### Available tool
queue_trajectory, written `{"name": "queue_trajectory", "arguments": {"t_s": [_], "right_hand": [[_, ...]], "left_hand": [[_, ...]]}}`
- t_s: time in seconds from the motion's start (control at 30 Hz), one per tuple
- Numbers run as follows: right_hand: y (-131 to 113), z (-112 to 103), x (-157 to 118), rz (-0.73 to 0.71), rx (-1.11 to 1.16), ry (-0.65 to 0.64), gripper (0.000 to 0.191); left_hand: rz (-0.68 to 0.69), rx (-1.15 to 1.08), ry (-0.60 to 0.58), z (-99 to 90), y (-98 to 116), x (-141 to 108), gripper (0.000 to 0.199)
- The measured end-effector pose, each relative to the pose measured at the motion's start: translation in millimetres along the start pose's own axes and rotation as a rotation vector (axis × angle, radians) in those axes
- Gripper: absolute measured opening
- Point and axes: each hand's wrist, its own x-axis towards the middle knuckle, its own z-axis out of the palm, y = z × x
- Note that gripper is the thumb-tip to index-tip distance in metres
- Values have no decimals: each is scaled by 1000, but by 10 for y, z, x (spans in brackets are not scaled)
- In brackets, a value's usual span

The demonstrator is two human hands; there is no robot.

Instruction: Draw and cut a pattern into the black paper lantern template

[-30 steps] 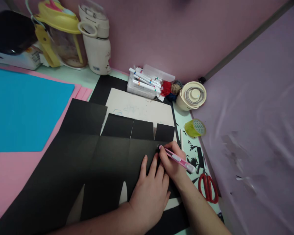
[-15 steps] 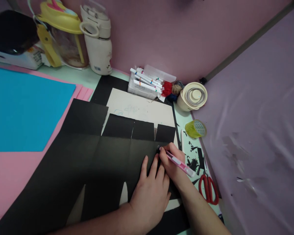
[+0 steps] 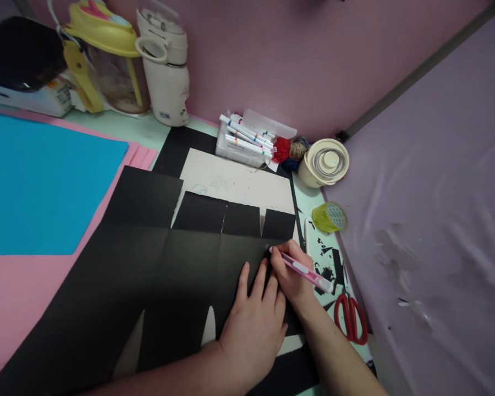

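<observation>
A large sheet of black paper (image 3: 190, 264), creased and slit into flaps along its far edge, lies in front of me. My left hand (image 3: 253, 324) rests flat on it, fingers spread, pressing the sheet down. Held like a pen in my right hand (image 3: 291, 269) is a slim pink craft knife (image 3: 303, 268) with white parts. Its tip is at the paper, beside a small pale mark near the right-hand flap. The tip itself is too small to make out clearly. My right hand touches the sheet just beyond my left fingertips.
Red-handled scissors (image 3: 350, 316) and black paper scraps (image 3: 325, 275) lie at the right. A green cup (image 3: 329, 216), a cream pot (image 3: 325, 162) and a marker box (image 3: 239, 148) stand farther back. Blue paper (image 3: 45, 187) lies left, near a white bottle (image 3: 167, 88).
My right hand and the craft knife have shifted very slightly to the right, and the knife's rear end has dipped less. My left hand and the black paper stay in place.
</observation>
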Motion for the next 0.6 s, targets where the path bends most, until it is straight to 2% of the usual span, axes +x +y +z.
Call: {"name": "queue_trajectory", "arguments": {"t_s": [0.6], "right_hand": [[5,9,2,-6,-14,-2,22]], "left_hand": [[3,21,20,31,1,5,61]]}}
